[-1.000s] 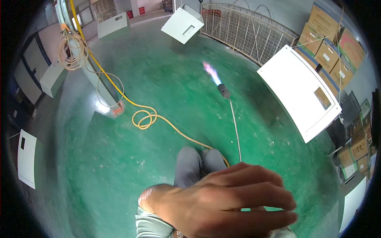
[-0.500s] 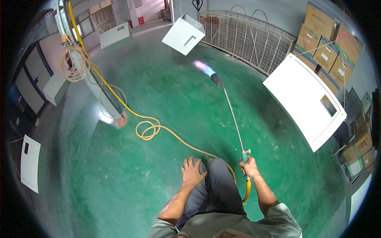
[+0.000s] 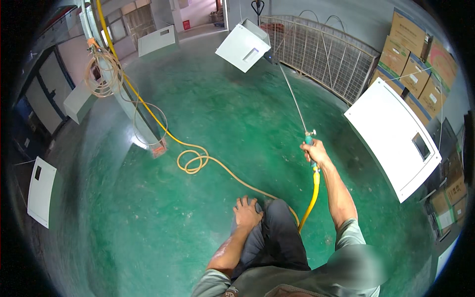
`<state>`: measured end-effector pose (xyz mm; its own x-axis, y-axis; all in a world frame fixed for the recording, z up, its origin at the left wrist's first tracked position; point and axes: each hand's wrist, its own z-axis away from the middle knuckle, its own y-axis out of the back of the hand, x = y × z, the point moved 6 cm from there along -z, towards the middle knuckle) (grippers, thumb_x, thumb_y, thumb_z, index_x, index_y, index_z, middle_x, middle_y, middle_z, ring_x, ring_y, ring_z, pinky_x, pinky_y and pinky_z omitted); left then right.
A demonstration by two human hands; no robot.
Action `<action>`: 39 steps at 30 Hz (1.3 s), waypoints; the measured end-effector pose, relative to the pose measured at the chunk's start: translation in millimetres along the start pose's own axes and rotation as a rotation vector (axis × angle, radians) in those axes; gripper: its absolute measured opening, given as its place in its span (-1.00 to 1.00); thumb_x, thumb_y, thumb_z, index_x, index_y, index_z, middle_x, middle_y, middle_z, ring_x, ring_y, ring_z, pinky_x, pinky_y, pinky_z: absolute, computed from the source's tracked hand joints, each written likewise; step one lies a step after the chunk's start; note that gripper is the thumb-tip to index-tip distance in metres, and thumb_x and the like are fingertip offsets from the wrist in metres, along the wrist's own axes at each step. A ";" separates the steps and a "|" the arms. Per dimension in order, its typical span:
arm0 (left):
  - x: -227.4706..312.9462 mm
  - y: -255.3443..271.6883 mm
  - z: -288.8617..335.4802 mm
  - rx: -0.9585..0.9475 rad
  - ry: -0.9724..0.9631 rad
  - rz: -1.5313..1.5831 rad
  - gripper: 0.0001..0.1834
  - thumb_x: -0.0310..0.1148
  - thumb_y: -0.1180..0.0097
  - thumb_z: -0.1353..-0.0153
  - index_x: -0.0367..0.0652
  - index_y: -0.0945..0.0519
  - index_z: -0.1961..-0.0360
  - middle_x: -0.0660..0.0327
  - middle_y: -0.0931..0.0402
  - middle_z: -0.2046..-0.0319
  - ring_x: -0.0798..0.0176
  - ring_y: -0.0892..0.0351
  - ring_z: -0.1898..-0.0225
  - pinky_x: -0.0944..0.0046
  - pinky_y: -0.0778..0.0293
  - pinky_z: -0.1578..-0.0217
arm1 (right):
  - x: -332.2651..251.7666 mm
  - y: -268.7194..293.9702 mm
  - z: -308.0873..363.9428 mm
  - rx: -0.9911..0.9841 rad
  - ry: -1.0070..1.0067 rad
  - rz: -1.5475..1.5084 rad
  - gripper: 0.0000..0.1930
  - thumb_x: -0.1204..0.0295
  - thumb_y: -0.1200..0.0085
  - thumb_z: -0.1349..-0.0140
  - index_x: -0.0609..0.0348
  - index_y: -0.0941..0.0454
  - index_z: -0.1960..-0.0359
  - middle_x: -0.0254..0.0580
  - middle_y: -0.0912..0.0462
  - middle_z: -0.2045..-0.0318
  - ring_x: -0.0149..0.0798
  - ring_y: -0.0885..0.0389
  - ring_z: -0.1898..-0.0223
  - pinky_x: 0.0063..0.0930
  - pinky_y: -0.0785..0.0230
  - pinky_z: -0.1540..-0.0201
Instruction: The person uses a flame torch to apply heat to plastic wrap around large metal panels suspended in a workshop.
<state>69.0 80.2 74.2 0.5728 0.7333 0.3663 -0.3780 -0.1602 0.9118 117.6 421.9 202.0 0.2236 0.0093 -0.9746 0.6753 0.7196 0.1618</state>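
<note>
My right hand (image 3: pixel 315 152) is closed round the green handle of a gas torch (image 3: pixel 294 96) with a long thin metal pipe. The pipe reaches forward and slightly left, and its dark burner head (image 3: pixel 269 57) is at the right side of a white box (image 3: pixel 243 47) hanging at the far middle. No flame shows; the box may hide it. A yellow hose (image 3: pixel 313 190) leaves the handle's rear end and runs back beside my right leg. My left hand (image 3: pixel 247 213) lies on my left knee, fingers spread, holding nothing.
A large white panel (image 3: pixel 391 141) hangs at the right, another panel (image 3: pixel 41 193) at the far left. The hose loops (image 3: pixel 193 161) across the green floor (image 3: pixel 148 208) to a post (image 3: pixel 129 106). A wire cage (image 3: pixel 321 54) and stacked cartons (image 3: pixel 415 74) stand at the back right.
My right arm has stretched forward, bringing the torch's burner to the hanging box. The flame seen earlier no longer shows. My left hand stays on the knee; the view has shifted slightly.
</note>
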 end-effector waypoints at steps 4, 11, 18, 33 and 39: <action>-3.6 -0.6 -6.8 -0.039 0.030 -0.007 -0.30 0.00 -0.33 -0.10 0.14 -0.49 -0.29 0.07 -0.18 -0.42 -0.19 -0.01 -0.48 -0.34 -0.14 -0.33 | -22.6 -10.4 -37.7 0.011 0.018 0.001 -0.83 0.48 -0.25 -0.18 0.19 -0.46 0.40 -0.35 -0.45 0.65 -0.43 -0.41 0.74 -0.46 -0.21 0.72; -11.2 3.0 -14.0 -0.026 0.047 0.001 -0.34 -0.03 -0.33 -0.10 0.15 -0.53 -0.27 0.07 -0.23 -0.40 -0.18 -0.05 -0.47 -0.33 -0.15 -0.32 | -12.0 -35.8 -55.3 -0.031 -0.044 -0.020 -0.82 0.47 -0.28 -0.20 0.17 -0.46 0.36 -0.39 -0.46 0.61 -0.49 -0.43 0.71 -0.54 -0.26 0.72; -16.8 5.4 -19.6 -0.018 0.047 0.018 -0.35 -0.03 -0.33 -0.08 0.14 -0.54 -0.25 0.08 -0.24 -0.39 -0.19 -0.06 -0.46 -0.34 -0.15 -0.32 | 19.4 -45.4 -51.3 -0.086 -0.112 0.006 -0.82 0.48 -0.28 -0.19 0.16 -0.48 0.33 -0.41 -0.46 0.61 -0.51 -0.40 0.71 -0.56 -0.25 0.72; -21.1 6.9 -27.3 -0.014 0.051 0.014 -0.37 -0.03 -0.34 -0.08 0.13 -0.56 -0.22 0.09 -0.27 -0.37 -0.17 -0.08 -0.45 -0.28 -0.16 -0.32 | -5.8 -47.0 -60.3 -0.037 -0.028 -0.033 -0.83 0.50 -0.26 -0.20 0.14 -0.46 0.34 -0.39 -0.46 0.61 -0.48 -0.40 0.72 -0.53 -0.22 0.72; -23.8 5.8 -30.8 0.012 0.033 0.006 -0.36 -0.04 -0.34 -0.07 0.14 -0.56 -0.22 0.07 -0.26 -0.37 -0.20 -0.09 -0.44 -0.33 -0.18 -0.29 | 27.2 -43.4 -46.2 -0.063 -0.097 -0.025 -0.83 0.51 -0.25 -0.18 0.13 -0.46 0.33 -0.41 -0.45 0.63 -0.49 -0.40 0.71 -0.53 -0.23 0.72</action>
<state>30.7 82.2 65.0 0.5459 0.7537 0.3658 -0.3723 -0.1729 0.9119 61.9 423.0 161.4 0.2762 -0.0736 -0.9583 0.6363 0.7613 0.1249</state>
